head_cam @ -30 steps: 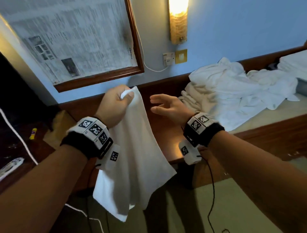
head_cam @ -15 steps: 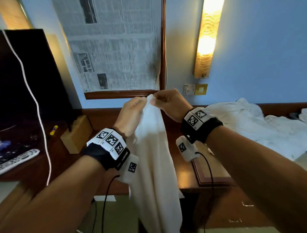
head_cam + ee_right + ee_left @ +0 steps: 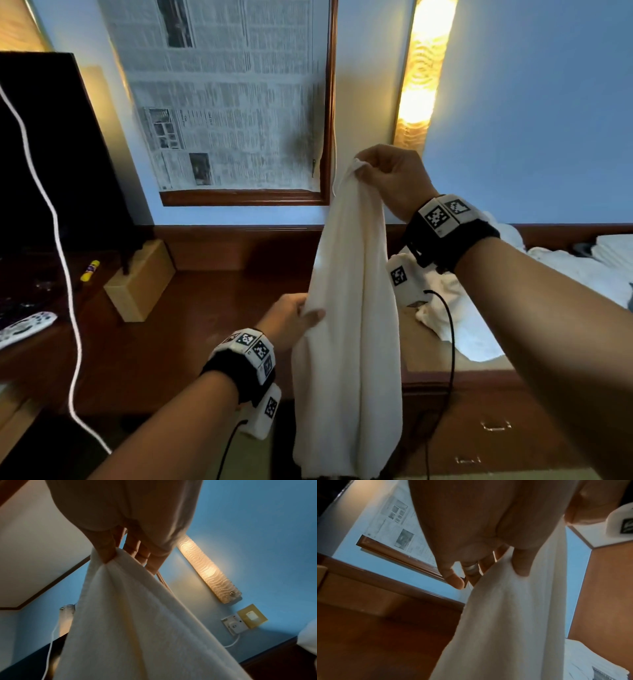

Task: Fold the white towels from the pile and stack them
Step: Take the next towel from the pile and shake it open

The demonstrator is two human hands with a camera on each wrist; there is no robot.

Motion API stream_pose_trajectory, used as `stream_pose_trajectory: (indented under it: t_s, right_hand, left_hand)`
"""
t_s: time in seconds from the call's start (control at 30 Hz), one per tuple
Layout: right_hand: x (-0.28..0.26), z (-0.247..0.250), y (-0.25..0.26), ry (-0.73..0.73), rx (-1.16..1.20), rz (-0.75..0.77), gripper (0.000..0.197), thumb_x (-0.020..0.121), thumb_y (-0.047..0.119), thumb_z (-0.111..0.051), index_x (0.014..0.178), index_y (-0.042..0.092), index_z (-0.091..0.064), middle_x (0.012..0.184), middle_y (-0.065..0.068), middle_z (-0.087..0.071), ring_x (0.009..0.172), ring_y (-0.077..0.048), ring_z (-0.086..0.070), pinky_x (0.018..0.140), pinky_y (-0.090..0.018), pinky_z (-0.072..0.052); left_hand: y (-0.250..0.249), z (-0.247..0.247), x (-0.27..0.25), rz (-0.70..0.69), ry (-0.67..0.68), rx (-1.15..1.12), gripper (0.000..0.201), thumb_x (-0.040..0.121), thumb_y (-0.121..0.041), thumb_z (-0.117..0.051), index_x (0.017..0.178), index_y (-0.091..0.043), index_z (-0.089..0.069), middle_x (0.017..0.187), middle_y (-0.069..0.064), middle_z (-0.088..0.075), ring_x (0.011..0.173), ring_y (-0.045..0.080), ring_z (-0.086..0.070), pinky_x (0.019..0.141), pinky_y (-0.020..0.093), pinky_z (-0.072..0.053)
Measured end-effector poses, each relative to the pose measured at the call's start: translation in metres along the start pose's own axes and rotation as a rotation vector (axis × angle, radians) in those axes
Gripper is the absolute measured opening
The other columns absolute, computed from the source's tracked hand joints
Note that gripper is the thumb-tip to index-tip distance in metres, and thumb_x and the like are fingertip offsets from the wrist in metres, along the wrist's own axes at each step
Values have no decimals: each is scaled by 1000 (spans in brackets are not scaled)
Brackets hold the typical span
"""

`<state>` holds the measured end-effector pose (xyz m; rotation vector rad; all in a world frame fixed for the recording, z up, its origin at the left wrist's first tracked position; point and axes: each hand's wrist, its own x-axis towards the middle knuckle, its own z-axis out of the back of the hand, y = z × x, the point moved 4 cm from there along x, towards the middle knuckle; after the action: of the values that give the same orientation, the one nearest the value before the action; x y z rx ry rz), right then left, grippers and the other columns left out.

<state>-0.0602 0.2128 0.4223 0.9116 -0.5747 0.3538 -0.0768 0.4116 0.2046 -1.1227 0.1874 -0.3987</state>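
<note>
Pile of white towels [image 3: 561, 274] sits at the bench's [image 3: 191, 308] right end. One towel [image 3: 349, 342] hangs lengthwise in front of me. My right hand [image 3: 394, 178] pinches its top corner; my left hand [image 3: 291, 322] grips its left edge halfway down.

Nothing here gives me words I can read. The newspaper [image 3: 226, 96] behind the wooden frame on the wall carries columns of print and photos, all too blurred to make out. The wrist bands [image 3: 442, 214] I wear show only black-and-white square marker patterns, no letters or numbers.
</note>
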Motion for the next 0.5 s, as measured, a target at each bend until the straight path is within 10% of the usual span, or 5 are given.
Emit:
stream_pose_trajectory:
  t_s: [0.1, 0.27, 0.37, 0.5]
  right_hand:
    - [-7, 4, -12, -19, -56, -39, 5, 96, 20, -60, 95, 20, -64, 94, 4, -62, 92, -15, -58, 84, -31, -49]
    - [-37, -28, -16, 299, -173, -33, 8, 92, 16, -65, 94, 24, -65, 100, 8, -61, 100, -14, -59, 92, -30, -49]
    - [-62, -68, -19, 533, -242, 39, 11, 86, 9, -71, 94, 16, -73, 114, 0, -62, 104, -15, -59, 93, -26, -46]
    - [-63, -90, -18, 474, -233, 53, 15, 82, 2, -71, 91, 13, -76, 98, 2, -63, 90, -16, -59, 83, -23, -43]
  left_hand:
    - [8, 16, 11, 5, -115, 85, 38, 76, -54, -66, 78, -17, -69, 78, -2, -73, 72, 21, -69, 71, 41, -56]
    - [-39, 43, 31, -171, -313, 136, 27, 77, -35, -63, 59, -17, -54, 56, -4, -52, 56, 12, -45, 58, 33, -38]
    - [-68, 50, 39, -250, -247, 176, 18, 77, -34, -63, 72, -17, -68, 66, -1, -67, 67, 18, -63, 64, 37, -50]
    - [-84, 66, 35, -271, -295, 179, 14, 79, -29, -65, 82, -20, -76, 76, -3, -73, 77, 14, -68, 72, 31, -54]
